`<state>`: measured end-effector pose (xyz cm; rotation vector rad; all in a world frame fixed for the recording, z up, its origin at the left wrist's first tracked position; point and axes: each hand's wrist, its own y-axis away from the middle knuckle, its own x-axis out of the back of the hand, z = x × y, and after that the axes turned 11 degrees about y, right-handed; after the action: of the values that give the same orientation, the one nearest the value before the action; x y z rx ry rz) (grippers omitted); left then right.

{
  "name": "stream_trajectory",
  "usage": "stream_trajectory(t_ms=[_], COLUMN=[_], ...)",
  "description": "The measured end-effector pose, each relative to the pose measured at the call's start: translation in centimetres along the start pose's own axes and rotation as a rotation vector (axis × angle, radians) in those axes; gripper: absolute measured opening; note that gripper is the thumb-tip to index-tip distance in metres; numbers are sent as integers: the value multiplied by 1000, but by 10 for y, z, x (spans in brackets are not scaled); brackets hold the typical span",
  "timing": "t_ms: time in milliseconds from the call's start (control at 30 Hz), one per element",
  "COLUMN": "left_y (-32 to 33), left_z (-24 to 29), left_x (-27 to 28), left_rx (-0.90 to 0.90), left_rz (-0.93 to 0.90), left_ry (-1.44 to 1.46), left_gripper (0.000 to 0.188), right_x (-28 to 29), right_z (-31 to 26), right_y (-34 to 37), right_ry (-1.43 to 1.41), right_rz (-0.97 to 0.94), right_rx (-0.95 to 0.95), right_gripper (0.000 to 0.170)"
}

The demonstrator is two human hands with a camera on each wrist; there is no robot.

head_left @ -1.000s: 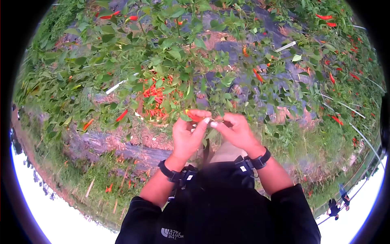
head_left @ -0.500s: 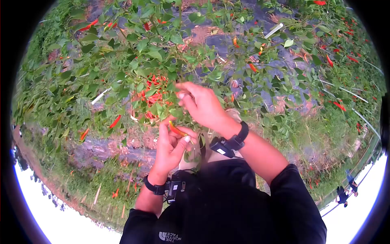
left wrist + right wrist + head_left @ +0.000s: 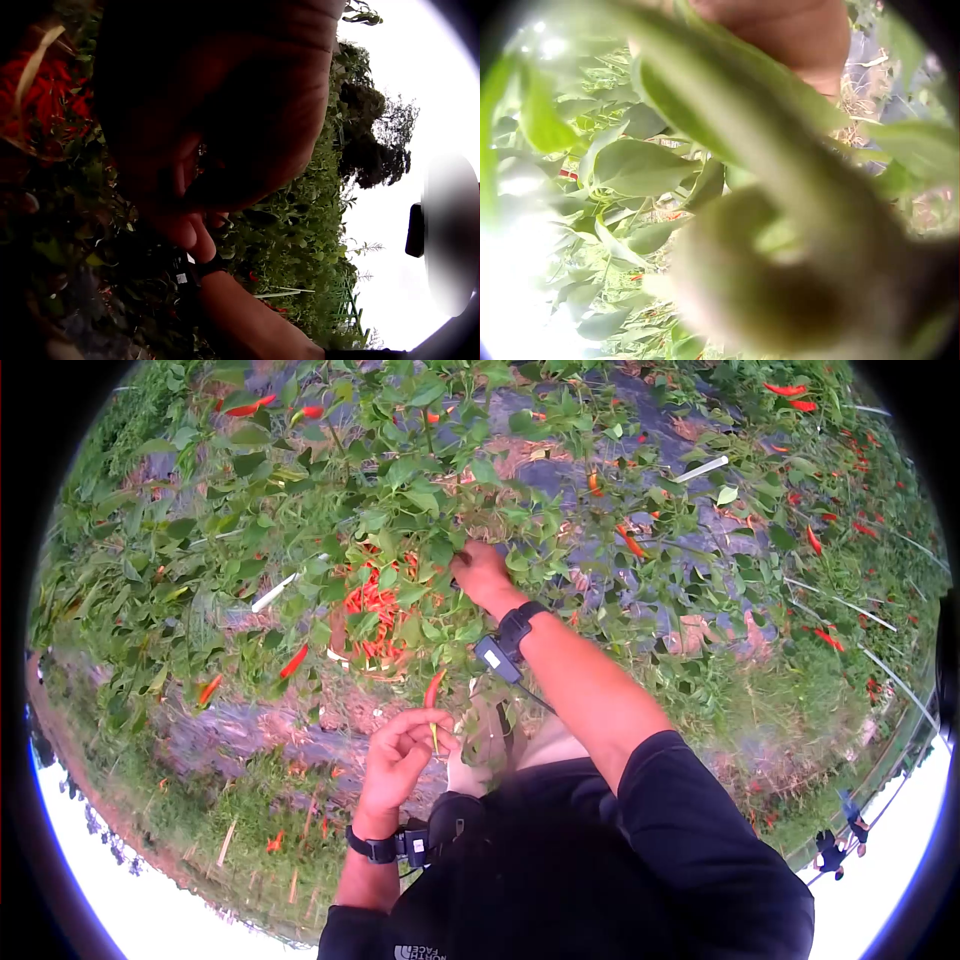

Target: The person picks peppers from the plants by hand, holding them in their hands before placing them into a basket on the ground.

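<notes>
Head cam, L hand (image 3: 400,750) pinches red chili (image 3: 434,690), R hand (image 3: 485,575) in amongst leaves (image 3: 415,500), fingers part hidden, can't tell grip, red chili pile (image 3: 372,610) L of R hand.

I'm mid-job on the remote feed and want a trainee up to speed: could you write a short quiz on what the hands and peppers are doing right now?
1. True or false: the left hand is holding a red chili pepper.

2. Fill in the blank: in the head view, the heap of red peppers lies to the ____ of the right hand.

3. Where is the right hand?
A) On the heap of red peppers
B) Among the green leaves
C) On the left hand

Key: 1. True; 2. left; 3. B
</notes>
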<state>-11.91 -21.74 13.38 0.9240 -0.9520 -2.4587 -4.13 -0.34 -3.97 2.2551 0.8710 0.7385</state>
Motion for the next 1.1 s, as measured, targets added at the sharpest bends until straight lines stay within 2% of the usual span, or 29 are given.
stream_trajectory(t_ms=[133,200,267,333,400,433,500,533,600,667,700,767,800,833,867,900,933,1000,1033,1100], left_y=[-10,-18,-28,-39,-52,-59,-75,-84,-99,-107,-111,-128,-129,-130,-131,-131,-131,-126,-127,-122], left_z=[-3,-3,-4,-2,2,4,4,7,15,16,17,-4,-6,-7,-7,-7,-6,-4,-5,-9], left_x=[1,0,-1,-5,-11,-14,-22,-31,-56,-81,-94,-100,-108,-116,-122,-130,-139,-155,-155,-162], left_rx=[-3,16,27,35,65,68,-440,-440,-597,-402,-447,-594,-593,-434,-277,-234,-240,-324,-291,-292], left_rz=[57,110,139,173,235,227,123,110,103,171,167,170,163,116,71,72,68,10,8,-14], left_ry=[-36,-33,-81,-135,-484,-492,-1261,-1260,-1071,-945,-923,-891,-889,-841,-791,-746,-751,-985,-1152,-1253], left_gripper=[31,31,27,23,21,21,24,24,25,24,23,20,20,22,25,23,23,20,15,15], right_x=[17,32,48,59,67,72,75,77,85,87,84,88,88,92,96,102,109,122,125,133], right_z=[5,6,3,1,0,-1,-4,-5,-8,-6,-1,-5,-1,5,12,19,27,41,42,44], right_y=[8,17,26,29,38,44,58,66,87,109,116,136,141,144,146,145,144,145,145,145], right_ry=[-90,-462,-507,-703,-725,-737,-701,-656,-732,-813,-825,-901,-942,-942,-918,-895,-900,-1040,-1015,-1051], right_rz=[-126,-200,-184,-342,-334,-328,-267,-214,-163,-65,23,80,114,118,111,106,109,-89,-85,-71], right_rx=[-57,-148,-166,-241,-237,-232,-224,-215,-105,-30,112,75,92,94,33,-26,-18,-226,-298,-304], right_gripper=[18,19,18,16,15,14,11,8,7,5,4,7,9,9,9,10,10,11,13,14])
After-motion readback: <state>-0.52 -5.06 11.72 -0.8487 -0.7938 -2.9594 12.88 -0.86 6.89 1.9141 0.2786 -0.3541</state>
